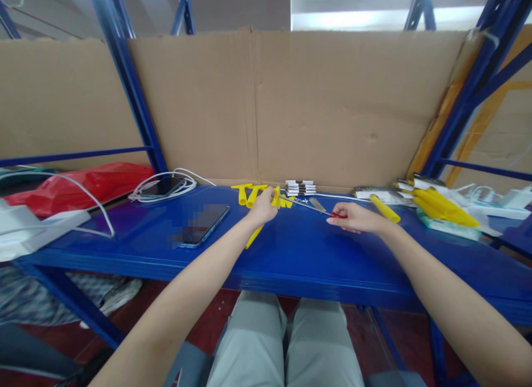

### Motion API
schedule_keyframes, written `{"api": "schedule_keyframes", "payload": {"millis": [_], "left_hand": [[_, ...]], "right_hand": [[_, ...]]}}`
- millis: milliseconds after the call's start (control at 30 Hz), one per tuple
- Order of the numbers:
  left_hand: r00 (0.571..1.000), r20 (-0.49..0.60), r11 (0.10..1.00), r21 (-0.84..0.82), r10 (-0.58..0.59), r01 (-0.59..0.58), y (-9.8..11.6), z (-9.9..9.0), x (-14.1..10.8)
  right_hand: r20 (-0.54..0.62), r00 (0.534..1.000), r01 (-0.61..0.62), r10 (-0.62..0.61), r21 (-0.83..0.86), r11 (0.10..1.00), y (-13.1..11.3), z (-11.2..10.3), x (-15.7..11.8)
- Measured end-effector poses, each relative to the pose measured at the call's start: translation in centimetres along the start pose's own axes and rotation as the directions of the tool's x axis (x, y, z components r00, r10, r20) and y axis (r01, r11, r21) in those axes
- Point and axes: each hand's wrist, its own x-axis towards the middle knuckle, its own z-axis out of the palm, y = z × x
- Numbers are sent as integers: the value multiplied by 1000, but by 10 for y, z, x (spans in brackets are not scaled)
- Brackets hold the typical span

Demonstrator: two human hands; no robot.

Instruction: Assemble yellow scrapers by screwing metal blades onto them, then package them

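Observation:
My left hand (264, 207) is closed around a yellow plastic tool part (276, 196), whose longer yellow end (254, 237) shows below the wrist. Pinched in my right hand (354, 218) is a screwdriver (308, 205) with a red handle and a long thin metal shaft. The shaft slants left, its tip at the yellow part; whether it touches a screw is too small to tell. Several yellow T-shaped pieces (251, 195) lie just behind my left hand. Small pale bits (302, 200) and a flat greyish strip (317, 204) rest beyond the shaft.
A phone (205, 225) lies left on the blue table (299, 259). White banded stacks (300, 188) sit against the cardboard (332, 110). At right are a yellow handle (384, 209) and yellow packets (444, 207); at left, a coiled white cable (183, 190) and red bag (95, 184).

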Motion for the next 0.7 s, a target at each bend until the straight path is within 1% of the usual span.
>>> {"api": "schedule_keyframes", "payload": {"millis": [133, 333, 467, 567, 700], "left_hand": [[1000, 13, 999, -36, -13, 13, 1, 0, -1], [1000, 10, 1000, -1, 9, -9, 1, 0, 0], [1000, 4, 1000, 20, 11, -11, 1, 0, 0], [1000, -5, 1000, -5, 9, -9, 1, 0, 1], [1000, -13, 997, -72, 13, -14, -1, 1, 1]], "right_hand": [[-87, 996, 25, -22, 34, 999, 4, 4, 3], [-168, 985, 46, -40, 32, 998, 3, 1, 2], [-148, 987, 66, -62, 21, 998, 1, -2, -1], [-118, 990, 80, -80, -4, 997, -1, -4, -2], [-137, 977, 148, -163, -110, 983, -1, -5, 0]]}}
